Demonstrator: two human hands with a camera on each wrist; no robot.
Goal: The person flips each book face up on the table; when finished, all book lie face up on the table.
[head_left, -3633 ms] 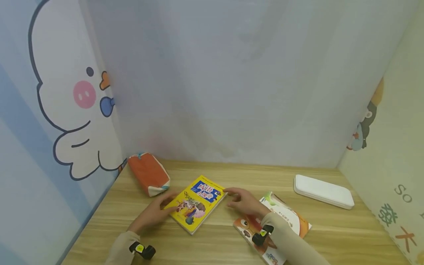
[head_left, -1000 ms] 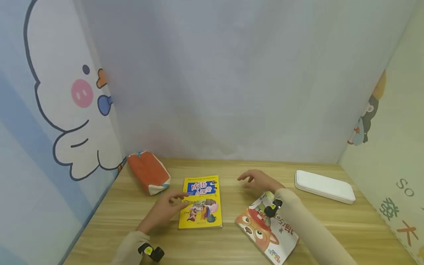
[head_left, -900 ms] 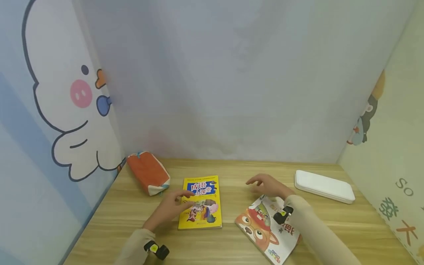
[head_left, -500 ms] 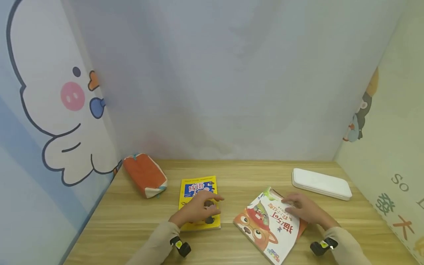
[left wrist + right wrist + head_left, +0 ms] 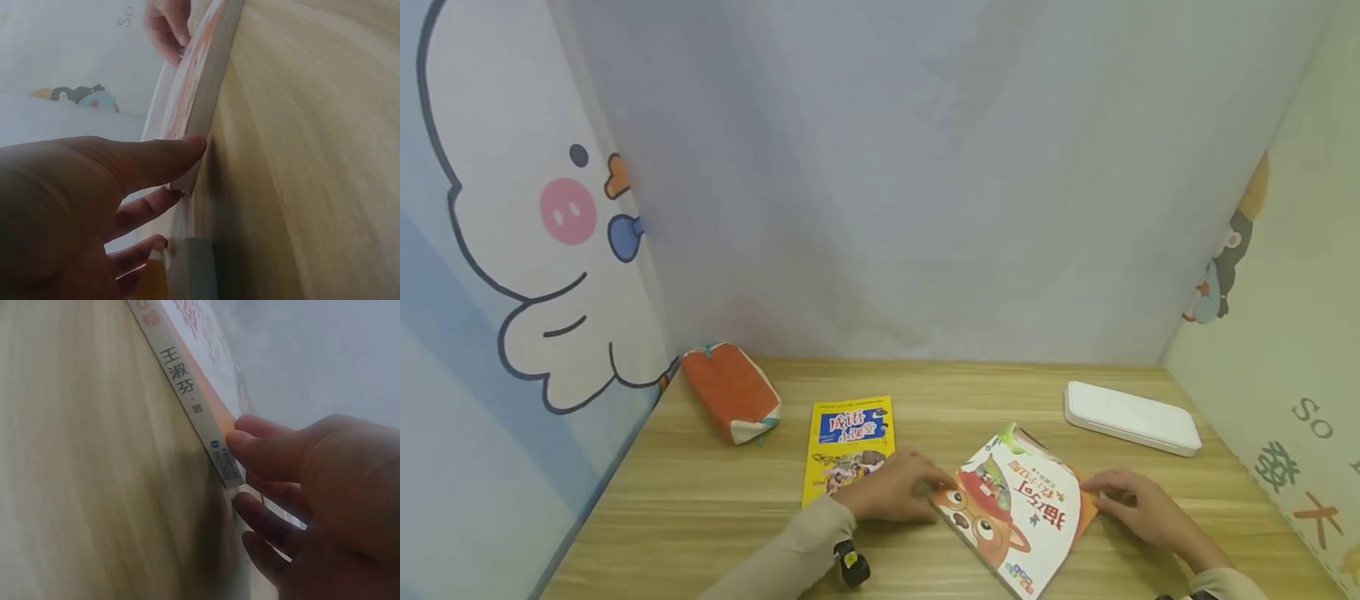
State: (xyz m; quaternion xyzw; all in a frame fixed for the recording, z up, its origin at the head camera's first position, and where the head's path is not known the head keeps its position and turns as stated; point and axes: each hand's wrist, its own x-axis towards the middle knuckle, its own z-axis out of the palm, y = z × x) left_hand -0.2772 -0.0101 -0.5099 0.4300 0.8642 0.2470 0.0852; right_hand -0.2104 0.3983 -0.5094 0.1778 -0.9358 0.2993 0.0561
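Note:
A picture book (image 5: 1030, 508) with a fox face on its white and orange cover lies aslant on the table, right of centre. At its left corner is my left hand (image 5: 895, 486); in the left wrist view the thumb (image 5: 169, 156) lies against the page edge, with fingers round the corner. My right hand (image 5: 1138, 504) pinches the opposite corner. The right wrist view has that thumb (image 5: 256, 450) at the spine's end, other fingers beyond it. Partly behind my left forearm lies a yellow book (image 5: 850, 450), face up.
An orange and white pencil pouch (image 5: 730, 392) sits at the table's back left. A white case (image 5: 1131, 418) lies at the back right. Fabric walls with cartoon prints enclose the wooden table (image 5: 955, 392) at the back and both sides.
Earlier both hands were at the yellow book, which was turned straight. My left hand has since crossed rightward to the picture book, and my right hand has come to that book's right corner.

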